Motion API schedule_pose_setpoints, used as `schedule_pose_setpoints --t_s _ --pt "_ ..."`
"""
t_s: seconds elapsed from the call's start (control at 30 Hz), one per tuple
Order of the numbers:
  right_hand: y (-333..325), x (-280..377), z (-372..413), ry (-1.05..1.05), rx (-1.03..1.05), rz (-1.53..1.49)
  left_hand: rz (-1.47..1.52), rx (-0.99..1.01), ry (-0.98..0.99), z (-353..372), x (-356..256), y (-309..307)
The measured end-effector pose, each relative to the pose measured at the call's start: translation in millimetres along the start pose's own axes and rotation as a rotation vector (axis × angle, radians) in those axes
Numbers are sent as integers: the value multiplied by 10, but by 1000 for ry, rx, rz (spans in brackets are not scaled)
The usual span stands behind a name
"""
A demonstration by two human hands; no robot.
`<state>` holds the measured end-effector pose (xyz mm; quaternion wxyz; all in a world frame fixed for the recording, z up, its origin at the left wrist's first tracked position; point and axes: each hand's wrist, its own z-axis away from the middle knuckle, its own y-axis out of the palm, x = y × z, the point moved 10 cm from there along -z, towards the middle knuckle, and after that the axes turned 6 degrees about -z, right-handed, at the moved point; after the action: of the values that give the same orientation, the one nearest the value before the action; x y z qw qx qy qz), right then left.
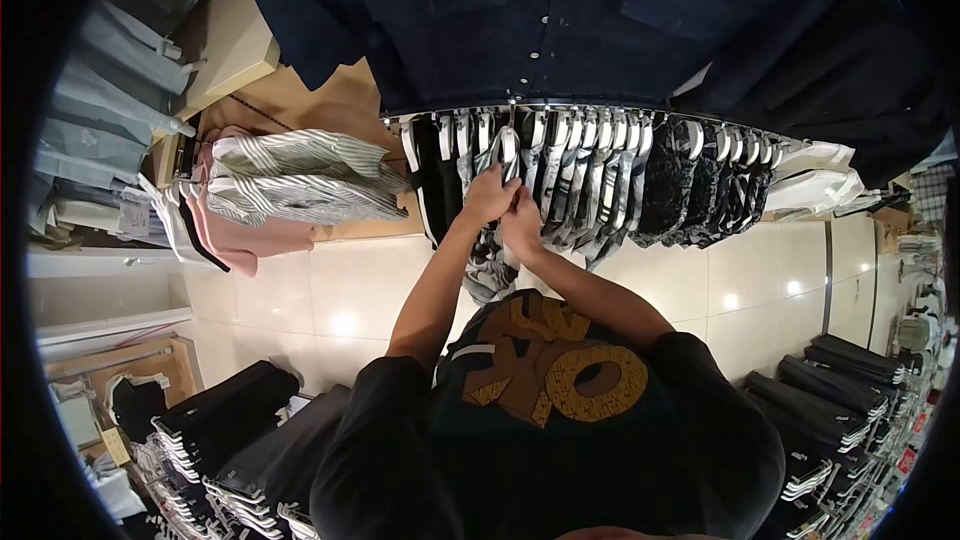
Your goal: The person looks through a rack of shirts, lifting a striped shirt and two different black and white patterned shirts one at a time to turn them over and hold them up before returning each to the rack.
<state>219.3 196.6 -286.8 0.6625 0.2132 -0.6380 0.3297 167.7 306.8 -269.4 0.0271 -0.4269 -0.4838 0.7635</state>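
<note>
A grey and white patterned garment (490,275) hangs from a white hanger (509,145) on the rail, pulled a little toward me. Near the top of this garment, just below the hanger, my left hand (490,194) is closed on its cloth. Close beside it and slightly lower, my right hand (520,228) also grips the garment, fingers curled together. The two hands nearly touch, and the exact spot they pinch is hidden by the fingers.
Black-and-white patterned garments (690,190) crowd the rail (590,106). Above hangs a dark navy shirt (600,30). Striped shirts (300,175) and a pink garment (255,230) hang left. Dark trousers (275,440) on hangers stand behind me, over the tiled floor (290,300).
</note>
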Motion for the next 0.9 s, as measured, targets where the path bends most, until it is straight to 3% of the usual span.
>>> schedule_pose_setpoints --t_s 0.17,0.37,0.43,0.47,0.57,0.63,0.7,0.73,0.77,0.83,0.9 --pt "32 189 -425 -41 -27 38 -53 -83 82 -452 -101 -157" --pt "-3 -574 -723 82 69 294 -116 0 -24 -666 222 471" --pt "-84 -720 -765 62 40 358 -87 -54 -62 -668 304 550" --pt "-255 -697 -713 -18 -132 380 -53 -46 -112 -684 383 606" --pt "-463 -607 -752 -133 -288 476 -19 -161 -153 -654 370 542" --pt "-426 -548 -863 -87 -226 472 -10 -176 -165 -601 360 562" --pt "-281 -738 -1011 147 15 516 -5 -228 -214 -484 387 615" --pt "-266 -846 -1127 121 61 538 -3 -99 -275 -448 435 746" --pt "-269 -977 -1187 120 65 539 -2 -101 -279 -393 470 802" --pt "-358 -908 -1238 49 -29 438 -115 202 -319 -286 655 1263" --pt "-449 -823 -1123 106 -15 345 -103 243 -316 -132 697 1368"
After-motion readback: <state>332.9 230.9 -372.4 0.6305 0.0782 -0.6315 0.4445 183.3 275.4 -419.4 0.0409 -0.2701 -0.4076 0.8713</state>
